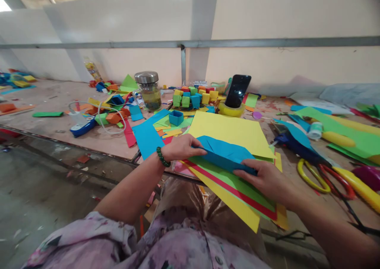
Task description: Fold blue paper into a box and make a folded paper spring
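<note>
the left hand point(185, 147) is grasping the left end of a folded blue paper point(223, 157), its thumb lying along the near face. the right hand point(264, 174) is grasping the right end of the same paper between thumb and fingers. the paper is spanning the gap between both hands, its near strip standing darker and its far part showing creases. it is sitting over a fanned stack of coloured sheets point(237, 211), in which yellow, red and green edges are showing toward the lap; whether it is touching the stack, the observer is not able to tell. a green bead bracelet point(163, 157) is circling the left wrist.

just beyond the paper, a wide yellow sheet point(230, 128) is lying flat. left of it, a small open blue box point(176, 118) is resting among scraps, and a flat blue sheet point(149, 136) is reaching toward the table edge. farther back, a cluster of coloured paper cubes point(193, 97) is standing between a lidded glass jar point(150, 94) and a dark phone point(237, 90); the phone is leaning upright at a yellow tape roll point(232, 111). scissors with yellow and orange handles point(314, 176) are lying to the right of the right hand.
</note>
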The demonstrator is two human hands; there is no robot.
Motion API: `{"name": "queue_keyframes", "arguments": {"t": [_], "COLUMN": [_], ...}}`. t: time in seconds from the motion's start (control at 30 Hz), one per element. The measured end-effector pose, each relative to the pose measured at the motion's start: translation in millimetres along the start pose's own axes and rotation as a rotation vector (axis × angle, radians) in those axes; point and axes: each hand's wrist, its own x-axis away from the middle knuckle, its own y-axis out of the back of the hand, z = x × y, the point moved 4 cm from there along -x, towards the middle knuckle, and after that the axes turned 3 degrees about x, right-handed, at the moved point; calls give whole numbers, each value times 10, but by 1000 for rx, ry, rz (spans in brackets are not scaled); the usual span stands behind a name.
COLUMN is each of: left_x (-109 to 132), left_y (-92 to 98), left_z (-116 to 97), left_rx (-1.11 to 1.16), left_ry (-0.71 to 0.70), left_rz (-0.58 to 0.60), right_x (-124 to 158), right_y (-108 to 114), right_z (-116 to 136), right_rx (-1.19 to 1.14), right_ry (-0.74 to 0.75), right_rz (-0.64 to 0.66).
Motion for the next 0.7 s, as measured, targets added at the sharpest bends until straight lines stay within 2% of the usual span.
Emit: {"name": "queue_keyframes", "arguments": {"t": [0.13,0.23,0.37,0.47,0.53,0.63,0.67,0.7], "left_x": [-36,-61,-102,-98,-41,148,214,263], "left_y": [53,91,67,33,46,100,93,61], "left_z": [93,110,149,169,120,-36,-74,-95], "left_rx": [44,70,-19,-119,-226,-441,-457,-437], "left_ry": [29,11,44,113,121,104,122,149], "left_rz": [-1,-49,-76,-104,-212,-519,-578,-574], "right_x": [-75,-155,-220,-201,-148,-35,1,31], "right_y": [39,50,28,36,40,65,71,66], "right_z": [-56,-120,-209,-197,-137,1,55,110], "right_rx": [-88,-123,-135,-116,-84,-20,-8,-4], "right_ry": [-63,-108,-155,-125,-93,-92,-101,-107], "right_rz": [35,1,17,58,84,-4,-47,-76]}}
